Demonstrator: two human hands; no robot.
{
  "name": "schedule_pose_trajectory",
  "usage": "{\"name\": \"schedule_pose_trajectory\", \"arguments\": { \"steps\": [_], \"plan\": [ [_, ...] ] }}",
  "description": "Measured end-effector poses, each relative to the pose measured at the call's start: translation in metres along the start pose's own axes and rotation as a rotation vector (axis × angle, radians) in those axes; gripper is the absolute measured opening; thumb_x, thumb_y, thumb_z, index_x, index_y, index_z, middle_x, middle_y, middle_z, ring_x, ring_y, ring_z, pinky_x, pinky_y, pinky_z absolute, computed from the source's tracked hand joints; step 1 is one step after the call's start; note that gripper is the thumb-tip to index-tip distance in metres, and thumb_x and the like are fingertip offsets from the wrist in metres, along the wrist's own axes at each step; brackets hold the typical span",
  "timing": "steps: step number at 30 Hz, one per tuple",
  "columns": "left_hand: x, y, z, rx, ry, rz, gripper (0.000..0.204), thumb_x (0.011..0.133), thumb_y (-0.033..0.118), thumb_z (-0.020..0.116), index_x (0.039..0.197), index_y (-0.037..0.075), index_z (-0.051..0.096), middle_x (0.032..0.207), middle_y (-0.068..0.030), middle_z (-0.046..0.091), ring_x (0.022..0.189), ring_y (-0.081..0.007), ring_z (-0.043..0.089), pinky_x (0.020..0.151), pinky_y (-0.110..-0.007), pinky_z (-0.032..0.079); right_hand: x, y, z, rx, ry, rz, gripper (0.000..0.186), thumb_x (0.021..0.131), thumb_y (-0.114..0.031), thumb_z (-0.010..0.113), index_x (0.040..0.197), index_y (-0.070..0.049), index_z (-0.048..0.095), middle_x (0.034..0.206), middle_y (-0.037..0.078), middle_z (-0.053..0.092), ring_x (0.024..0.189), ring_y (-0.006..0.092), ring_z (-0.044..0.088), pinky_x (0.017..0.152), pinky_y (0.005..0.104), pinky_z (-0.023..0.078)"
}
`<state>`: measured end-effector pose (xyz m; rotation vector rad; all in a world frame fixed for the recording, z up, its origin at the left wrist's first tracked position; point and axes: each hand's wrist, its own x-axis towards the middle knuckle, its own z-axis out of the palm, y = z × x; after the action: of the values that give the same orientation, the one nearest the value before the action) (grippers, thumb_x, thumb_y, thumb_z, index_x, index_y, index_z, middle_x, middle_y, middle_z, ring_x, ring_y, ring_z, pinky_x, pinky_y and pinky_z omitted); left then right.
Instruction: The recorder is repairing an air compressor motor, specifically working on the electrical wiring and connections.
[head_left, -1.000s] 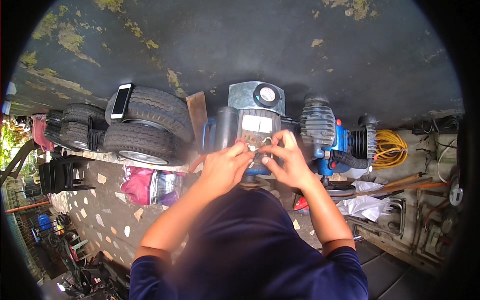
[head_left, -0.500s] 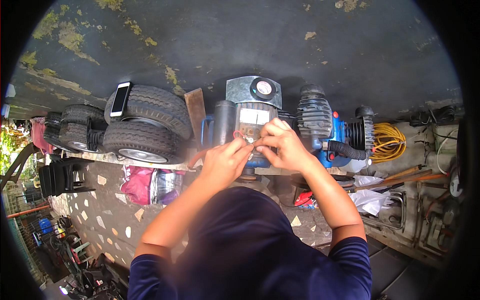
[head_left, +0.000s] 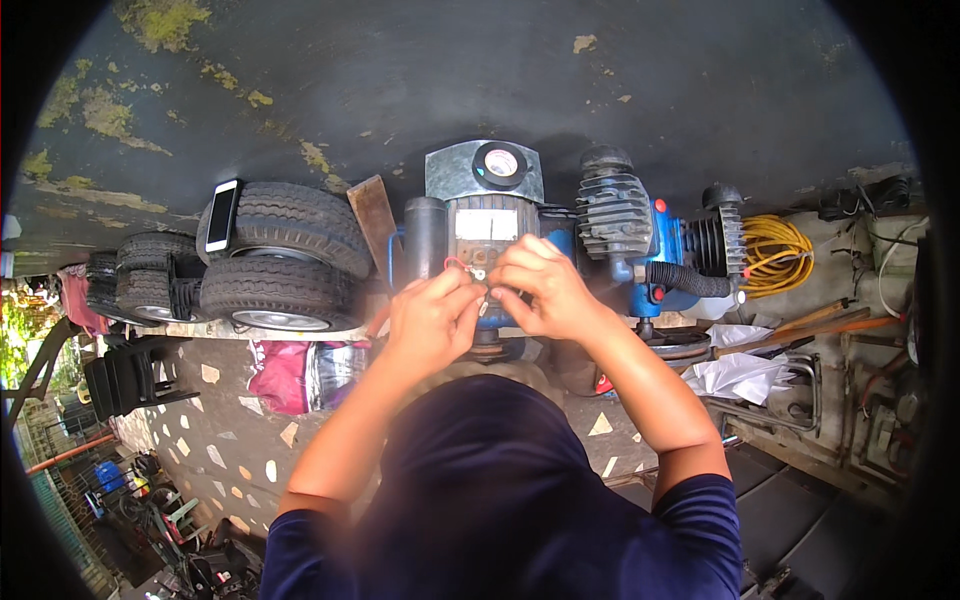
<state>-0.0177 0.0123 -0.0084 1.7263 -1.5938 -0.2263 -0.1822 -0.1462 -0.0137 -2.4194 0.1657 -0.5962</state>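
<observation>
At the open terminal area of an electric motor (head_left: 488,224), my two hands are close together, fingertips a little apart. My left hand (head_left: 432,318) is closed in a pinch, with a thin red wire (head_left: 455,262) looping up from behind its fingers. Thumb and fingers of my right hand (head_left: 545,290) are pinched too; what they hold is too small to make out. A small white piece (head_left: 480,275) shows between the fingertips. On the motor's metal cover (head_left: 440,176) lies a roll of black tape (head_left: 500,163). A black cylinder (head_left: 426,238) stands along the motor's left side.
Right of the motor is a blue compressor pump (head_left: 615,215) with finned cylinders and a coiled yellow hose (head_left: 778,255). Stacked tyres (head_left: 290,225) stand at left, a phone (head_left: 223,215) resting on them. A wooden board (head_left: 374,220) leans between. Pink cloth (head_left: 278,377) lies below.
The view has shifted, so the motor and tyres sit slightly further left. My hands stay at the motor's terminal area, with a slightly wider gap between their fingertips.
</observation>
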Motion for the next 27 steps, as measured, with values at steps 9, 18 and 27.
{"name": "schedule_pose_trajectory", "arguments": {
  "steps": [9,18,27],
  "plan": [
    [-0.012,-0.007,0.001,-0.095,0.110,-0.135,0.015,0.085,0.009,0.085,0.099,0.007,0.081,0.089,-0.0060,0.070,0.074,-0.0260,0.071,0.069,-0.036,0.058,-0.009,-0.004,-0.023,0.003,-0.040,0.050,0.025,0.086,-0.016,0.080,0.110,-0.012,0.076,0.103,0.005,0.065,0.101,0.0271,0.058,0.089,0.0421,0.042],
    [0.003,-0.008,-0.012,0.056,-0.093,0.059,0.015,0.087,0.012,0.080,0.101,0.007,0.080,0.095,-0.0052,0.072,0.078,-0.0271,0.074,0.069,-0.039,0.059,-0.004,-0.009,-0.005,-0.177,0.006,-0.008,0.019,0.085,-0.012,0.080,0.104,-0.011,0.079,0.095,0.002,0.067,0.096,0.0259,0.058,0.082,0.0410,0.040],
    [0.004,-0.013,0.003,0.083,0.003,0.239,0.017,0.083,0.007,0.080,0.100,0.007,0.078,0.093,-0.0053,0.070,0.076,-0.0264,0.073,0.065,-0.039,0.059,-0.008,-0.005,-0.007,-0.119,-0.043,0.011,0.025,0.086,-0.017,0.082,0.110,-0.011,0.078,0.092,0.000,0.068,0.096,0.0232,0.063,0.084,0.0409,0.042]
  ]
}}
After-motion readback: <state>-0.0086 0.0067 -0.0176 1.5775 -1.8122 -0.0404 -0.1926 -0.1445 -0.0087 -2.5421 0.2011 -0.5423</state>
